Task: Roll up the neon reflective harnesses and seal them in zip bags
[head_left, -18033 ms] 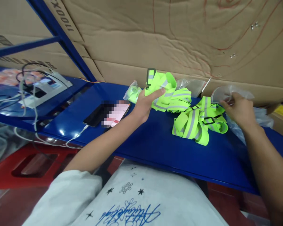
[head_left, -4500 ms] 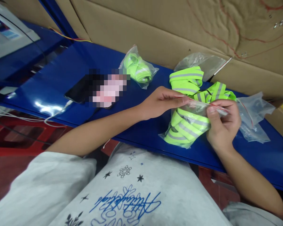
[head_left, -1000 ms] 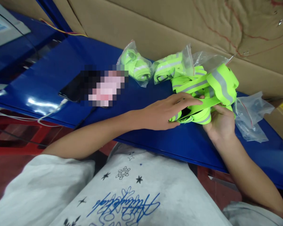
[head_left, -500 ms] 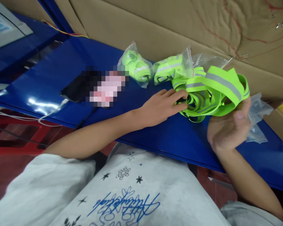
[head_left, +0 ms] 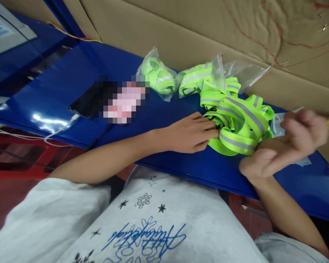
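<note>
Loose neon-green straps with grey reflective stripes (head_left: 241, 120) lie in a tangled heap on the blue table. At the heap's left side, my left hand (head_left: 194, 133) has its bent fingers closed on a strap, the fingertips partly hidden. My right hand (head_left: 287, 144) is raised at the right edge of the heap, palm turned up, fingers loosely curled and apart, with nothing in it. Behind the heap, a clear bag with rolled green straps (head_left: 196, 78) touches the loose ones. Another bagged strap roll (head_left: 159, 78) lies further left.
A black phone (head_left: 83, 102) with a white cable lies left on the blue table (head_left: 55, 80), beside a pixelated pink item (head_left: 126, 100). Clear plastic bags (head_left: 278, 124) lie behind my right hand. Brown cardboard (head_left: 164, 29) lines the back; a red stool (head_left: 19, 157) stands below.
My right hand has let go of the strap loops and moved right. The lifted loops have dropped onto the heap. My left hand has shifted slightly down.
</note>
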{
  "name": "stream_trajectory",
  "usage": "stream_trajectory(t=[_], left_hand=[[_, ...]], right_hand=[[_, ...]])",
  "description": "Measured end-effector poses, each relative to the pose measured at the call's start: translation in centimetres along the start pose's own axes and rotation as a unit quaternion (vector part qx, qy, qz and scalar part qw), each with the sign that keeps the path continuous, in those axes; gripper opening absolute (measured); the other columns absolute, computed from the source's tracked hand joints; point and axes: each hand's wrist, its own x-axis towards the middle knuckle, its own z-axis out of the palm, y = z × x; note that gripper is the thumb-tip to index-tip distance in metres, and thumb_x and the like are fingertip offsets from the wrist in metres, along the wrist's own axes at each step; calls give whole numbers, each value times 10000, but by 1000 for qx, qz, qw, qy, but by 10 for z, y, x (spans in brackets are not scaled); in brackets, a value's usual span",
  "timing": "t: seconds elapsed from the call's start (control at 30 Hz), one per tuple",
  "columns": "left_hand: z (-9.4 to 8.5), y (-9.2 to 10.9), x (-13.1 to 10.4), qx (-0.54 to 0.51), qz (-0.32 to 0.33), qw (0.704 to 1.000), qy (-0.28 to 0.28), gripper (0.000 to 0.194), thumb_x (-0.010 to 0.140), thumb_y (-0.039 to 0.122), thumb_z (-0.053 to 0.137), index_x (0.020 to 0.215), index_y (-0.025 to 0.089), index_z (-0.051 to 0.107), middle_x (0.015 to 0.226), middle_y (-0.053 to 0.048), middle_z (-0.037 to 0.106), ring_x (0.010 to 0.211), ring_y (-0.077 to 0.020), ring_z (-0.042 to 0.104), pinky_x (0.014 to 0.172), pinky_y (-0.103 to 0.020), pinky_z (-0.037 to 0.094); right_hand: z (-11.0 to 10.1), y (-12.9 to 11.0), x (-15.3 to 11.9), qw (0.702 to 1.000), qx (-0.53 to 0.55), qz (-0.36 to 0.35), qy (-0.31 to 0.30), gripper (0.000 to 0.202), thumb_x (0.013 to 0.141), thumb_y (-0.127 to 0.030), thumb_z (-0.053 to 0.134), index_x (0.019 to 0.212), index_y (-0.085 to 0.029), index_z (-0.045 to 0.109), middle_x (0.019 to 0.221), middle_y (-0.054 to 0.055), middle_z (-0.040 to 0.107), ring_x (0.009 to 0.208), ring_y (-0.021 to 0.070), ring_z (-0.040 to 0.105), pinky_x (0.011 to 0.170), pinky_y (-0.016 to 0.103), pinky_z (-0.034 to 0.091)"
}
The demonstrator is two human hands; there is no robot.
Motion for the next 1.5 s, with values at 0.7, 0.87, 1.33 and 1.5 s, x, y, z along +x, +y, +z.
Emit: stream_trajectory(t=[0.7, 0.87, 1.33, 1.5], left_hand=[[2, -1, 2, 69, -211, 975, -29, 298, 1054, 242, 425, 1185, 117, 662, 1133, -132, 747, 1080, -340, 704, 958, -508, 455], [-12, -6, 6, -32, -285, 953, 96, 267, 1038, 215, 451, 1099, 147, 702, 1058, -84, 785, 1004, -284, 734, 911, -443, 476], [-37, -13, 3, -334, -156, 928, 58, 171, 912, 225, 613, 1038, 172, 715, 850, 18, 737, 761, -122, 671, 738, -253, 472], [-27, -8, 2, -245, -159, 956, -25, 486, 890, 266, 685, 1365, 196, 611, 1225, -53, 764, 1073, -222, 730, 944, -322, 495]], right_hand=[[-19, -22, -11, 942, -67, -323, -63, 287, 942, -359, 608, 1184, -237, 703, 965, -4, 795, 837, 171, 725, 944, 431, 397], [-14, -32, -15, 923, -61, -325, -197, 446, 978, -448, 626, 1337, -187, 663, 1194, 64, 779, 1031, 209, 726, 991, 428, 436], [-19, -22, -17, 964, -165, -202, 52, 447, 997, -406, 658, 1384, -182, 659, 1205, 136, 711, 1076, 274, 697, 919, 405, 522], [-10, -20, -10, 977, -193, -90, -29, 410, 1041, -474, 557, 1340, -222, 681, 1201, 116, 719, 1132, 273, 662, 941, 408, 465]])
